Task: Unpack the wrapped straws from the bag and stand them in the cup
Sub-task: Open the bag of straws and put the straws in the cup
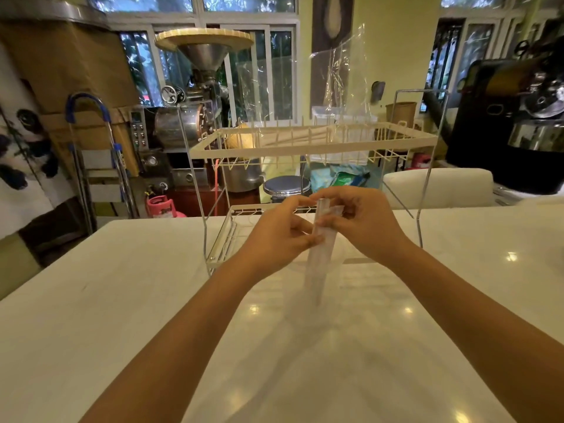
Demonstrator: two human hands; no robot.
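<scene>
A long, narrow, translucent bag of wrapped straws (317,264) hangs upright above the white table (122,300), blurred at its lower end. My left hand (280,236) pinches the bag on its left side near the top. My right hand (363,224) grips the bag's upper end from the right, fingers curled around the opening. Both hands meet in front of the rack. I see no cup clearly; a faint clear shape near the bag's lower end is too blurred to tell.
A two-tier cream wire dish rack (305,145) stands on the table just behind my hands, with clear plastic film (345,71) rising from its top tier. Machines, a step ladder (100,166) and a pink gas cylinder (161,207) stand beyond the table.
</scene>
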